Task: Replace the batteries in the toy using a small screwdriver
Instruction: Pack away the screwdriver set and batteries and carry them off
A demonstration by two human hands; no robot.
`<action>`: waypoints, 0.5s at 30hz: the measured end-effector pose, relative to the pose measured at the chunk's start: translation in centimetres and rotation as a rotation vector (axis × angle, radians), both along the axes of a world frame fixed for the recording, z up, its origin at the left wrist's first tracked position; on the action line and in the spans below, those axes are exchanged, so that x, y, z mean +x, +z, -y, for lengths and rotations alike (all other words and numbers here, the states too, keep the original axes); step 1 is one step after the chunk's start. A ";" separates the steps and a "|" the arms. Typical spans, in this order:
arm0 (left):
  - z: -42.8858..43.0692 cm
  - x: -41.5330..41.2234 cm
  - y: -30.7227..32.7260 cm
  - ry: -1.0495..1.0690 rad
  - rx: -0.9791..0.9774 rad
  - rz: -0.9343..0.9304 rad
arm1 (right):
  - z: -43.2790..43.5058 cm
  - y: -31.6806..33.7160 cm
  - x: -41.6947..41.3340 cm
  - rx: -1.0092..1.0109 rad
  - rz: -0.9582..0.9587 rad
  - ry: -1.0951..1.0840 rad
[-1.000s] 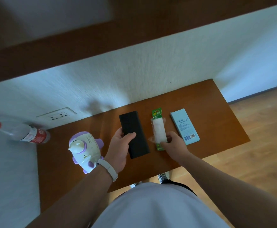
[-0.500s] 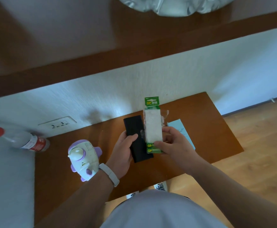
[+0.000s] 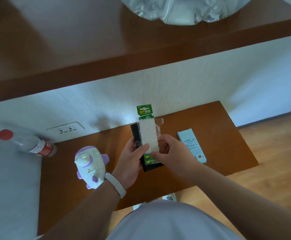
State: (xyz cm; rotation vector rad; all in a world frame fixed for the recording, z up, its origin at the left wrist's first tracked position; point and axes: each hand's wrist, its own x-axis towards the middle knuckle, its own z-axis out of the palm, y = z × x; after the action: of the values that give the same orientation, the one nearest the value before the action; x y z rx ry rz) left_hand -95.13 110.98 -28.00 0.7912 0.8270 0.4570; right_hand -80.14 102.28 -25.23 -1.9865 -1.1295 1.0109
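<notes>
Right fingers (image 3: 156,155) pinch the lower right edge of the battery pack (image 3: 147,135). Left thumb (image 3: 143,147) presses its left edge; the other left fingers curl behind it, partly hidden. Left hand (image 3: 130,164) and right hand (image 3: 173,153) hold the pack upright above the counter (image 3: 215,125), over a black case (image 3: 152,168). Toy (image 3: 90,164) lies on the counter at 9 o'clock of the left hand, untouched. Blue box (image 3: 191,144) at 3 o'clock of the right hand; bottle (image 3: 35,147) far out at 9. Step looks like getting fresh batteries out, early in the task. Next: tear the blister open, then find the screwdriver. None is visible; maybe it's in the case.
</notes>
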 end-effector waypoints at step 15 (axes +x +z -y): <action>0.4 1.7 -0.5 0.016 -0.051 -0.023 | 1.3 -1.0 1.5 0.004 0.279 0.171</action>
State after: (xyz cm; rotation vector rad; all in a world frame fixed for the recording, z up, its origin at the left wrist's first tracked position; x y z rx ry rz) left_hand -93.48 110.60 -28.50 0.7446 0.8632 0.4399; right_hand -78.64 100.94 -26.24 -2.1017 -1.4710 0.8294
